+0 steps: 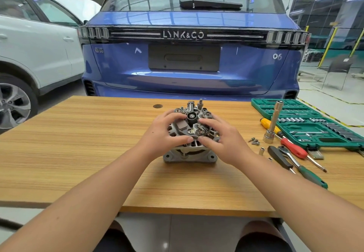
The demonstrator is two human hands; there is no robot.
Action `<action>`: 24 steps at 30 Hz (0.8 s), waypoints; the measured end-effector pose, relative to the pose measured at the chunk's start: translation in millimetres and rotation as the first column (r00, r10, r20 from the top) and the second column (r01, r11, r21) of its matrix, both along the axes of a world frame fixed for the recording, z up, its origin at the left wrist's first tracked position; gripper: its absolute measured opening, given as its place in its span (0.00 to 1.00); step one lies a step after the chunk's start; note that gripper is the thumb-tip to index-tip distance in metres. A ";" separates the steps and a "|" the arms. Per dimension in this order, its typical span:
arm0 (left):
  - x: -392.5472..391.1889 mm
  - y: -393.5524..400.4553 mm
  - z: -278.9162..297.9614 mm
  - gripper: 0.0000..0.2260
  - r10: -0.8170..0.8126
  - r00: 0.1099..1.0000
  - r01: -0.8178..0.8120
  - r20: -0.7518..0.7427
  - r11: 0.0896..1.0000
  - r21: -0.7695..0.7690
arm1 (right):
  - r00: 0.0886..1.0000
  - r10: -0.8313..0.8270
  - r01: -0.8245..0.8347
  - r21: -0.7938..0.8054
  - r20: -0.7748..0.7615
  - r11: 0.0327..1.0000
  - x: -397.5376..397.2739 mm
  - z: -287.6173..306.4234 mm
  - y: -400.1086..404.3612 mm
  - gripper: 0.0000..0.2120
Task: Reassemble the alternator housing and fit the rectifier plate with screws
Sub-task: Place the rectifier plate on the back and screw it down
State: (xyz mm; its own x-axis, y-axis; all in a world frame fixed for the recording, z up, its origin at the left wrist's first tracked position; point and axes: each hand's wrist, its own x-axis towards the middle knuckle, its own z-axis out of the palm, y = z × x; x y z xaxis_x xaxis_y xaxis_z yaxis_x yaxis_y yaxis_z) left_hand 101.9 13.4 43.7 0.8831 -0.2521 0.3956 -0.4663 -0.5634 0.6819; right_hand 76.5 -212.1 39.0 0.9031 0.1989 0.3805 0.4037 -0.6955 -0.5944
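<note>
The grey alternator housing (189, 156) stands upright in the middle of the wooden table (78, 143). On top of it lies the rectifier plate (190, 127), dark with a brown block and copper wiring. My left hand (163, 135) grips the top from the left, fingers curled over the plate and thumb on the front rim. From the right, my right hand (224, 139) grips it the same way, its thumb meeting the left thumb at the front. A few loose screws (254, 141) lie on the table to the right.
Right of the alternator stand a tall silver socket extension (272, 125), screwdrivers with red (293, 148) and yellow (266, 122) handles, a green-handled ratchet (303, 170) and an open green socket case (307, 121). A blue car (189, 70) is parked just behind the table.
</note>
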 end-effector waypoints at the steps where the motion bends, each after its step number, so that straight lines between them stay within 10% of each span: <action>1: -0.2 0.3 0.4 0.26 0.002 1.000 -0.002 -0.005 1.000 0.004 | 1.000 -0.001 0.001 -0.010 0.000 1.000 1.2 -0.2 -0.7 0.25; 24: -4.0 -6.3 2.5 0.28 0.039 0.998 -0.039 0.050 0.999 0.002 | 0.996 -0.011 0.018 -0.094 0.084 0.995 8.2 -4.6 -0.9 0.24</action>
State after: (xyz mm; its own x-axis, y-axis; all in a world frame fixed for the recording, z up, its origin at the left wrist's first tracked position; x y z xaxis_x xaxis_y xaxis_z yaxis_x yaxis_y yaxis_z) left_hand 97.9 7.1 46.2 0.8712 -0.2193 0.4391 -0.4779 -0.5834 0.6567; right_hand 84.7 -213.0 34.5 0.8721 0.2248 0.4347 0.4385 -0.7532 -0.4903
